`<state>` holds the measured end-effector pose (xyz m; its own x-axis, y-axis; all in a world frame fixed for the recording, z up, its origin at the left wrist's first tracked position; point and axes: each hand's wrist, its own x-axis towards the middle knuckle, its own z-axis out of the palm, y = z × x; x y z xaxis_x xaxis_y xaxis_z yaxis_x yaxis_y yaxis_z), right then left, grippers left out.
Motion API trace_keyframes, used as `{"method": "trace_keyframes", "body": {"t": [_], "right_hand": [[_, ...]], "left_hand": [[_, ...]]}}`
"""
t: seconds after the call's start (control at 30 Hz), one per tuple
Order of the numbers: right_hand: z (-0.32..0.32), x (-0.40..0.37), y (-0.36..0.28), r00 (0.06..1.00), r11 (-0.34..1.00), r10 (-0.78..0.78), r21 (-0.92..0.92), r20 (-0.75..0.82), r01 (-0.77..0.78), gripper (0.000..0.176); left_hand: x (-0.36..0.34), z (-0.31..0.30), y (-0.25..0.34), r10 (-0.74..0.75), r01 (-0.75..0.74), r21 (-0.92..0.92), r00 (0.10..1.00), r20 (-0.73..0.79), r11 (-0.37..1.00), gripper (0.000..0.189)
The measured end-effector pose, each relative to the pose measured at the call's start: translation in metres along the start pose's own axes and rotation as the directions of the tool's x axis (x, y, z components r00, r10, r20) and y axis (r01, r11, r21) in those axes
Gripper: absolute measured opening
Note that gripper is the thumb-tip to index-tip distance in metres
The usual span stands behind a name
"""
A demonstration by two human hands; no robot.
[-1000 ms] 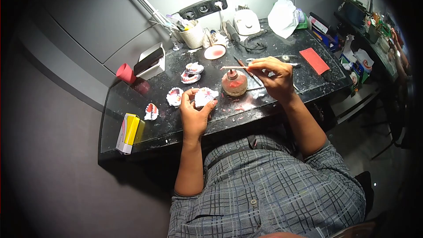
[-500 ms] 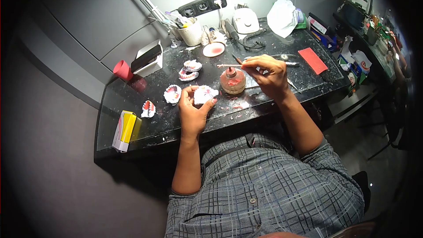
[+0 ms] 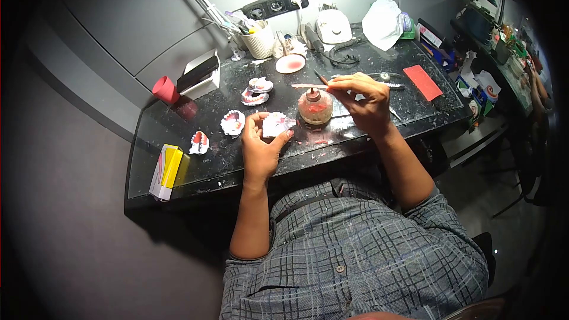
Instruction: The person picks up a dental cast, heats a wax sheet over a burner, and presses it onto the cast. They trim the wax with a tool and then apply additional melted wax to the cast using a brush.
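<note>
Near the front edge of the black surface [image 3: 216, 163], left of a round glass jar [image 3: 315, 114], my left hand [image 3: 259, 149] holds a white dental cast [image 3: 274, 124] with pink on it. Against a second ago, my right hand [image 3: 366, 102] has edged leftward: the thin pinkish strip [image 3: 307, 86] it grips now reaches farther past the jar's neck, and my fingers hide more of the dark-tipped tool [image 3: 320, 77] behind them. The cast has hardly shifted relative to the jar.

My left hand is half curled, thumb on the cast's near right side and fingers around its left side. My right thumb and fingers pinch the strip's end; it lies nearly level at the top of the jar, and I cannot tell whether the two touch.

My left forearm rises steeply over the front edge; my right slants up and leftward, its wrist bent toward the jar. A second cast [image 3: 233, 122] sits just left of my left fingers, toward the surface's left edge.
</note>
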<state>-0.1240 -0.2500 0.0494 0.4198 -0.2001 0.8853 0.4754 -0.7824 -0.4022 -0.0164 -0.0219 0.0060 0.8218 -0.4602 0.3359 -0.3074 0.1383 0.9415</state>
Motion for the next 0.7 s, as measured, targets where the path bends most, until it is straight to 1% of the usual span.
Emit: {"method": "trace_keyframes", "body": {"t": [0.23,0.4,0.6,0.7], "right_hand": [[-0.0004,-0.0004,0.0004,1.000,1.000,-0.010,-0.013,-0.007,0.010,0.007],[-0.0025,-0.0012,0.0012,1.000,0.999,0.014,-0.035,0.011,-0.014,0.009],[-0.0028,-0.0017,-0.0004,1.000,1.000,0.018,-0.017,-0.001,-0.018,0.010],[-0.0034,-0.0031,-0.0006,1.000,1.000,0.025,-0.014,-0.006,-0.025,0.010]], "left_hand": [[-0.0004,0.0000,0.0019,0.006,-0.006,-0.023,1.000,0.009,1.000,0.054],[-0.0005,-0.0001,0.0016,0.015,-0.015,-0.021,1.000,0.014,1.000,0.053],[-0.0009,0.0005,0.0035,0.021,-0.021,0.001,1.000,0.008,1.000,0.052],[-0.0012,0.0004,0.0030,0.011,-0.010,-0.026,1.000,0.012,1.000,0.052]]}}
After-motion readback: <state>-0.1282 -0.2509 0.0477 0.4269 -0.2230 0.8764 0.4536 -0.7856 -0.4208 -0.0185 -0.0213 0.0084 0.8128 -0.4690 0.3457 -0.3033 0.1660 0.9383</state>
